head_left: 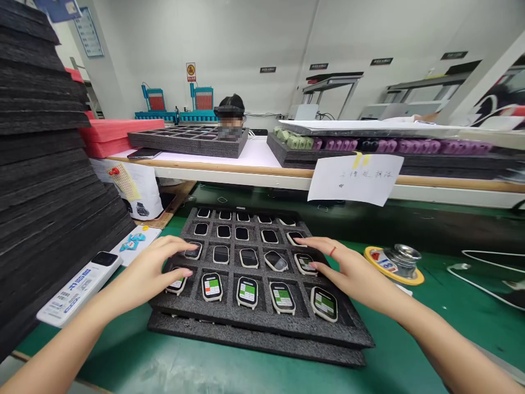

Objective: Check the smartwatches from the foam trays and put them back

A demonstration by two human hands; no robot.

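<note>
A black foam tray (262,324) full of square watch heads in rows of compartments lies before me, stacked on another foam tray (229,343). Front-row watches, such as one near the middle (247,291), show green and white screens; most watches farther back have dark screens. My left hand (158,265) is at the tray's left side, fingers apart, thumb at the front-left watch (176,284) and index finger at the watch behind it (192,250). At the right column, my right hand (348,268) is spread, its thumb by a lit watch (305,264) and a fingertip by the watch behind (294,238).
Tall black foam stacks (45,137) rise on the left, beside a white box (77,287). A glass and metal dispenser (404,260) sits on a yellow-rimmed disc at right, near white cables (484,268). A shelf (262,174) with trays crosses behind; a person (230,112) is beyond it.
</note>
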